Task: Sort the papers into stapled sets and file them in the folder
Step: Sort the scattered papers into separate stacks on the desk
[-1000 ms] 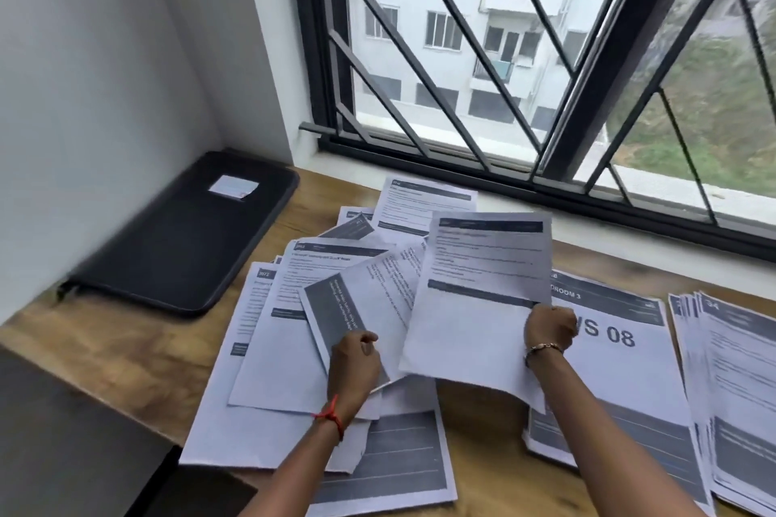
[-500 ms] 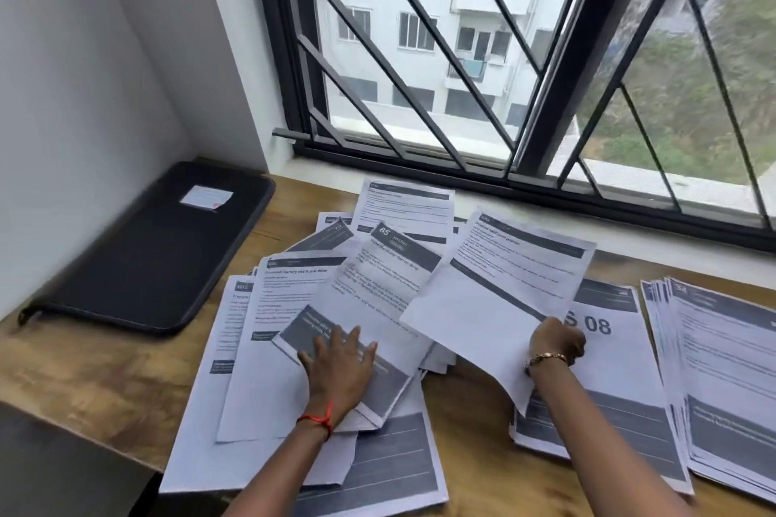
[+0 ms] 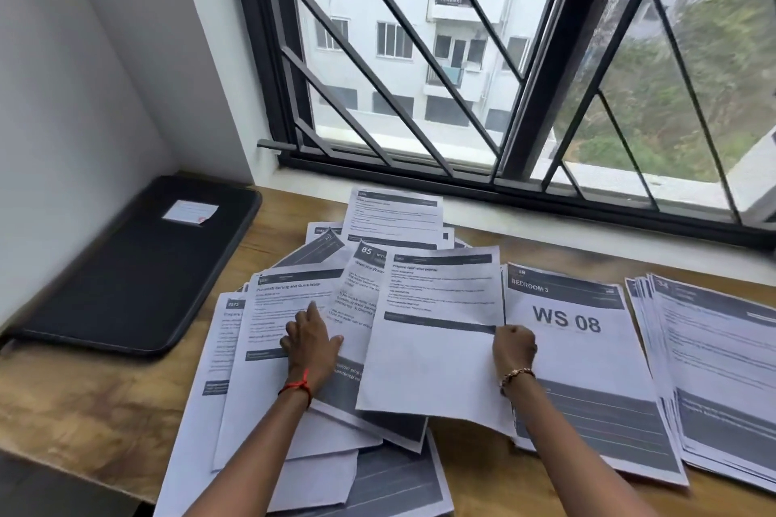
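Observation:
A loose spread of printed papers (image 3: pixel 268 348) covers the wooden desk (image 3: pixel 84 399). My left hand (image 3: pixel 310 344) lies flat with fingers spread on the sheets in the middle of the spread. My right hand (image 3: pixel 514 350) pinches the right edge of one sheet (image 3: pixel 436 332), held slightly above the pile. Beside it lies a set headed "WS 08" (image 3: pixel 579 332). Further right is a fanned stack of papers (image 3: pixel 722 369). The black zip folder (image 3: pixel 138 264), closed, lies flat at the far left by the wall.
A white label (image 3: pixel 191 213) is stuck on the folder. A barred window (image 3: pixel 462 76) with a white sill (image 3: pixel 588 239) runs along the desk's back edge. A white wall (image 3: pixel 63 97) stands at the left. Bare wood shows at the front left.
My left hand let go of the sheet it held and now lies flat on the pile. My right hand swung its sheet from tilted to upright, over the middle of the pile.

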